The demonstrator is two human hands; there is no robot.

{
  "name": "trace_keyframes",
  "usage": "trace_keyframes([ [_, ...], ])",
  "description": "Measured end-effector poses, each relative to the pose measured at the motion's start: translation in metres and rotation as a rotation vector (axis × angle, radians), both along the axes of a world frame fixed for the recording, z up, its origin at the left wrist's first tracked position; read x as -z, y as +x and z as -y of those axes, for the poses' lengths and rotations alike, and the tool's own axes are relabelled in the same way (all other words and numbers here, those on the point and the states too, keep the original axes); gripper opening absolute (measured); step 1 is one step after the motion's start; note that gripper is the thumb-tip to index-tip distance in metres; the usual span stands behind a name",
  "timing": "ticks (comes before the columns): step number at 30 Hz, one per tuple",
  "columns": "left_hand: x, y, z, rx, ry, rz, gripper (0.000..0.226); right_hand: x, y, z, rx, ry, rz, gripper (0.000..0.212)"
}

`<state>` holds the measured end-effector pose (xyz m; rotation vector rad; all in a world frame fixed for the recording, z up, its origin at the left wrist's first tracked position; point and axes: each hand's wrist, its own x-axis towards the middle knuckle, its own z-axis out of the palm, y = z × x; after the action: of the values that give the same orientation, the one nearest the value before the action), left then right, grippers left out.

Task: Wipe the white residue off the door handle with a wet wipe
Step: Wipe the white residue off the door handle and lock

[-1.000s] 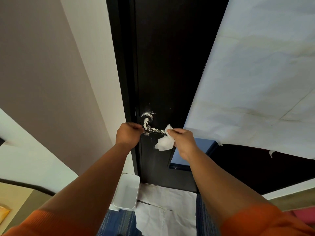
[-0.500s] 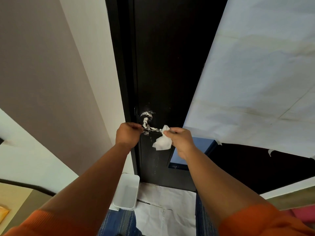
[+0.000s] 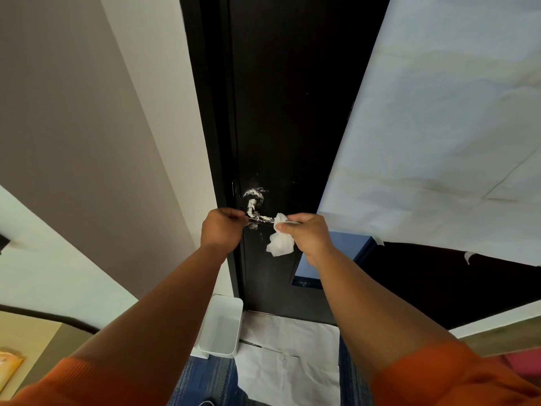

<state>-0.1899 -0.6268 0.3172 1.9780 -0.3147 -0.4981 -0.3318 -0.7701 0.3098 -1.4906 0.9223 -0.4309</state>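
Door handle [image 3: 254, 205] thickly smeared white; wipe [image 3: 280, 241] crumpled.

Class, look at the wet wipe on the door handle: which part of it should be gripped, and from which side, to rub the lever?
Grip the wet wipe at its bunched top, as the right hand does, folded over the door handle from its free right end. The loose tail hangs slack below, and the left hand blocks the left end.

I stood in a home-like indoor room: tall dark wooden door [image 3: 292, 98], beige painted wall [image 3: 73, 127], blue striped carpet [image 3: 210, 379], white plastic bin [image 3: 216, 348].
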Motion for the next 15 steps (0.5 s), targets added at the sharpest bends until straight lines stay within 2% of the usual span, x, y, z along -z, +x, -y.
trace_keyframes([
  [3, 0.001, 0.0, 0.0, -0.007, -0.011, -0.012, 0.006, 0.004, -0.003, 0.0, 0.007, -0.022, 0.004, 0.036],
  [9, 0.002, -0.001, 0.0, -0.009, -0.031, -0.024, 0.007, 0.006, -0.026, 0.011, 0.028, -0.039, 0.036, 0.034],
  [15, 0.004, -0.003, 0.001, -0.015, -0.049, -0.023, 0.009, 0.006, -0.004, -0.005, 0.041, -0.138, -0.009, 0.031],
])
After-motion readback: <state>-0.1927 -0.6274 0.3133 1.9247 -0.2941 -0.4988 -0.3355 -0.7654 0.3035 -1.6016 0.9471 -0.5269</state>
